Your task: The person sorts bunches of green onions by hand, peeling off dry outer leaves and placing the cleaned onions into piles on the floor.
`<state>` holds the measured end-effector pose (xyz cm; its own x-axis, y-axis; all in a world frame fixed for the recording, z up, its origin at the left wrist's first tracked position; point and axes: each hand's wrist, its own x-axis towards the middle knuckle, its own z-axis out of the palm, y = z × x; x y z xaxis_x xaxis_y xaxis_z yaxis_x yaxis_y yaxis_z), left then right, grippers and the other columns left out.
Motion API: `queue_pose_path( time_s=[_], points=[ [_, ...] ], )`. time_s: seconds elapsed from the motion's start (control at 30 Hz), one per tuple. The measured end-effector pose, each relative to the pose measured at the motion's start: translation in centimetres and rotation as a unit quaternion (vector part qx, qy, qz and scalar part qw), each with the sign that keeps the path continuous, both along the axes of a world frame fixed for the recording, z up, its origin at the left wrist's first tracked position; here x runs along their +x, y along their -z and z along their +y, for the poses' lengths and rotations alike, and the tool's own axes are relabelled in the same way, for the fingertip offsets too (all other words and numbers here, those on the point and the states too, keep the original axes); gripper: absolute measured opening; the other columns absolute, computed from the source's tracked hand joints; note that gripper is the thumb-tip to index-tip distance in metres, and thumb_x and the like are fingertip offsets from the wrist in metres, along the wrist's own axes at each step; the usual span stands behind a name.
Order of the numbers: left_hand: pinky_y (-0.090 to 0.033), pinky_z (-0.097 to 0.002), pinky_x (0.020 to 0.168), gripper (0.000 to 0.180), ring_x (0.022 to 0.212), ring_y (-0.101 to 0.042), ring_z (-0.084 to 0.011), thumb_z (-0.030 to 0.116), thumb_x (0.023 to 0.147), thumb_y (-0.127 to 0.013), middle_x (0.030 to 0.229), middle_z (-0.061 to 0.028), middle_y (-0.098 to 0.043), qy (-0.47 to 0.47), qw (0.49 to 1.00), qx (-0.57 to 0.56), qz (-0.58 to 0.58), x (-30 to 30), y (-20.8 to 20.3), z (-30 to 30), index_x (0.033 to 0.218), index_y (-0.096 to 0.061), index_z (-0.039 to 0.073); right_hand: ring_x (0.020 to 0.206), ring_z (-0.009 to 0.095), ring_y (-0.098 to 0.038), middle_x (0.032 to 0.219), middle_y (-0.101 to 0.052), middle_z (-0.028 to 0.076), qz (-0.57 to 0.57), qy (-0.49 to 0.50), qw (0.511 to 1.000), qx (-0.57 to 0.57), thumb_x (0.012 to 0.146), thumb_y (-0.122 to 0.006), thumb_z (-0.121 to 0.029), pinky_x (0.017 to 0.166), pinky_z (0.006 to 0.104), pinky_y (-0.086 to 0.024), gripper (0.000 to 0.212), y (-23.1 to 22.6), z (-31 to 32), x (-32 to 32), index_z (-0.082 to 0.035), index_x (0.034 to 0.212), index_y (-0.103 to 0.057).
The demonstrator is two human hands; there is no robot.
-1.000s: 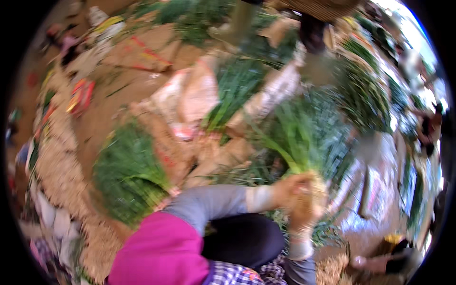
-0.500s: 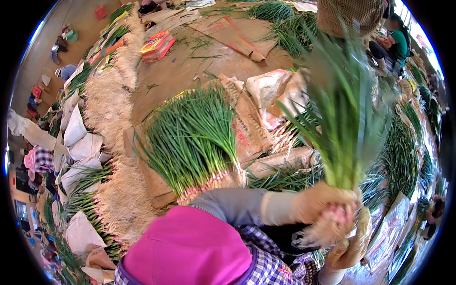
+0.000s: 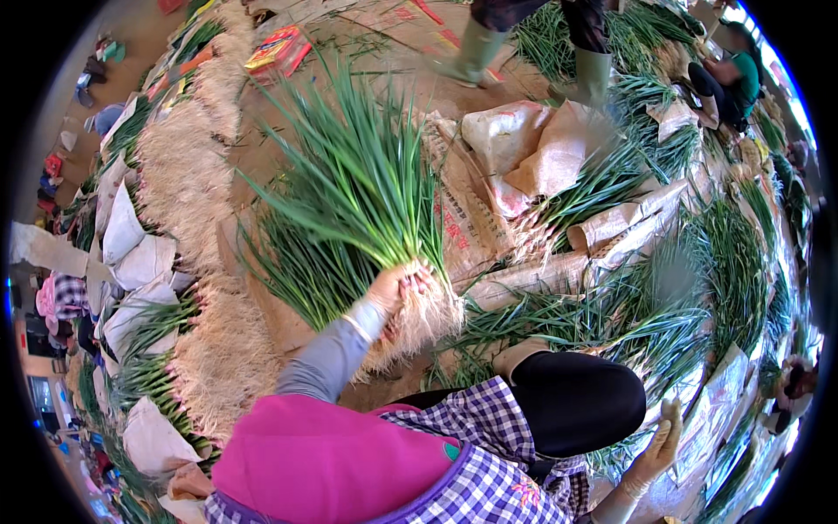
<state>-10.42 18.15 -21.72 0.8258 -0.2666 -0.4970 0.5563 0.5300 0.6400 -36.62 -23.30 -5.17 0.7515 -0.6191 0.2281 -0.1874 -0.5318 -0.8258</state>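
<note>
Centrally, a bunch of green onions (image 3: 367,201) is gripped at its roots by the left hand (image 3: 394,288). Lower right, the gloved right hand (image 3: 656,450) hangs open. Sacks (image 3: 524,157) lie upper right beside loose onions (image 3: 602,183).

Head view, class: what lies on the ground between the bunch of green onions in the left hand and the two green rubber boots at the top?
In the head view, tan woven sacks lie crumpled there on the dirt.
</note>
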Motion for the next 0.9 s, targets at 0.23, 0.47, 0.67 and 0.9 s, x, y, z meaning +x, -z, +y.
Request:
queue_pose_path(
  time_s=[0.23, 0.47, 0.67, 0.9],
  points=[
    [-0.053, -0.0243, 0.061, 0.02, 0.063, -0.059, -0.016, 0.013, 0.083, -0.059, 0.083, -0.0144, -0.063, -0.026, 0.991, -0.061, 0.115, -1.5, 12.9, -2.8, 0.093, -0.058, -0.005, 0.107, 0.021, -0.054, 0.121, -0.054, 0.014, 0.082, 0.056, 0.995, 0.021, 0.095, -0.044, -0.016, 0.095, 0.032, -0.04, 0.036, 3.0, -0.9, -2.1, 0.005, 0.125, -0.047],
    [-0.051, -0.0214, 0.064, 0.041, 0.071, -0.057, -0.0124, 0.029, 0.086, -0.06, 0.092, -0.0127, -0.063, 0.17, 0.966, 0.086, 0.177, -1.1, 10.7, -1.0, 0.11, -0.055, -0.002, 0.097, 0.02, -0.057, 0.107, -0.06, 0.014, 0.118, 0.063, 0.991, -0.004, 0.095, -0.044, -0.012, 0.088, 0.0311, -0.043, 0.034, 4.4, -1.1, -1.5, 0.007, 0.123, -0.048],
    [-0.048, -0.0358, 0.071, 0.033, 0.077, -0.056, -0.0192, 0.031, 0.094, -0.039, 0.086, -0.0108, -0.059, 0.581, 0.558, 0.588, -0.074, 3.6, -2.9, -4.2, 0.109, -0.052, 0.005, 0.095, 0.018, -0.057, 0.106, -0.06, 0.014, 0.127, 0.111, 0.984, 0.053, 0.095, -0.045, -0.012, 0.087, 0.0303, -0.044, 0.033, 6.8, -2.8, -2.7, 0.006, 0.122, -0.048],
    [-0.031, -0.0419, 0.102, 0.033, 0.12, -0.039, -0.025, 0.018, 0.087, -0.051, 0.119, -0.0073, -0.048, 0.591, 0.298, 0.516, -0.544, 9.9, 6.7, -9.6, 0.119, -0.046, 0.012, 0.092, 0.016, -0.057, 0.107, -0.06, 0.013, 0.068, 0.092, 0.962, 0.248, 0.094, -0.048, -0.012, 0.085, 0.0295, -0.045, 0.032, 10.7, -4.1, -1.4, 0.005, 0.121, -0.05]
  ],
)
